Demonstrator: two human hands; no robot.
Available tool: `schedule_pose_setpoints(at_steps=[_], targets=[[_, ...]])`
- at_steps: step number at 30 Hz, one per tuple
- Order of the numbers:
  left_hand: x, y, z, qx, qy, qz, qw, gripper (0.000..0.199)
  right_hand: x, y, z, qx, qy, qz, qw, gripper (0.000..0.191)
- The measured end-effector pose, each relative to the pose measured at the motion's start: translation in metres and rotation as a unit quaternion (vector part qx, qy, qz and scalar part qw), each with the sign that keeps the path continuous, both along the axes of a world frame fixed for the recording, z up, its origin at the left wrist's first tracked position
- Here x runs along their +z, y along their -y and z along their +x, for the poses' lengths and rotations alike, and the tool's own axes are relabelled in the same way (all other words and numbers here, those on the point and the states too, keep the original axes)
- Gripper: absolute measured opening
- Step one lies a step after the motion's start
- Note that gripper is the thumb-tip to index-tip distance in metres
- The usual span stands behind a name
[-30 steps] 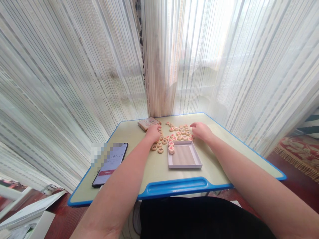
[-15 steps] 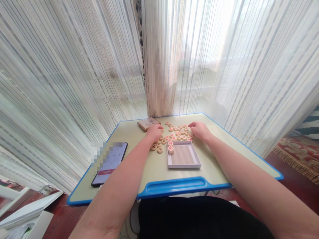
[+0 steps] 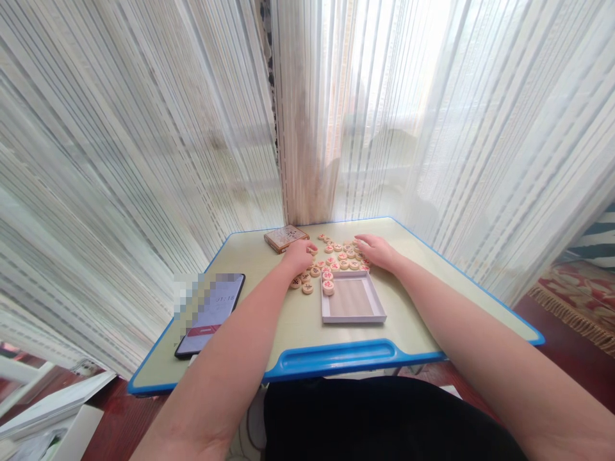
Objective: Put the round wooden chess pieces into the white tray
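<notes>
"Fingers first: how do they stand?"

"On the left hand (image 3: 298,255) they curl in by the left side of the pieces (image 3: 343,256); on the right hand (image 3: 378,251) they bend low over the far right side. Whether either set is closed on anything, I can't tell."

"What's under them?"

"A pale counter (image 3: 245,256) with a blue edge. The phone (image 3: 216,310) lies at its left, beside the left forearm. The tray (image 3: 354,319) is near the middle, open side up, and the box (image 3: 287,238) sits beyond the left hand."

"What's in the tray?"

"Just a few red-marked pieces by its left wall, the front one apparently stacked."

"And outside it?"

"Most of them, red and black mixed, loose behind the tray and to its left. Far more lie out than in."
</notes>
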State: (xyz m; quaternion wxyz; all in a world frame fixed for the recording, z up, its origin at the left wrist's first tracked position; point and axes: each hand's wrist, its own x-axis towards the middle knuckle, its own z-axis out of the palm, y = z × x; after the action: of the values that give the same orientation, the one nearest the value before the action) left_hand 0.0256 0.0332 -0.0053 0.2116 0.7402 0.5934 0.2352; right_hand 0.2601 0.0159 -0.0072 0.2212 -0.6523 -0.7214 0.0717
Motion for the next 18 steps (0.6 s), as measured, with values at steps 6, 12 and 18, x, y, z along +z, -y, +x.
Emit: schedule_pose_setpoints(at_steps=[6,12,18], targets=[[0.001,0.002,0.0,-0.01,-0.013,0.013,1.0,0.041,-0.004,-0.007,0.006,-0.031,0.053,0.0,0.998,0.043],[0.001,0.003,0.0,-0.022,-0.017,0.029,0.999,0.039,-0.006,-0.01,0.017,-0.059,0.076,-0.008,0.995,0.038],[-0.002,0.001,0.0,-0.047,-0.018,0.055,0.997,0.037,-0.002,-0.007,0.014,-0.066,0.087,-0.013,0.994,0.034]])
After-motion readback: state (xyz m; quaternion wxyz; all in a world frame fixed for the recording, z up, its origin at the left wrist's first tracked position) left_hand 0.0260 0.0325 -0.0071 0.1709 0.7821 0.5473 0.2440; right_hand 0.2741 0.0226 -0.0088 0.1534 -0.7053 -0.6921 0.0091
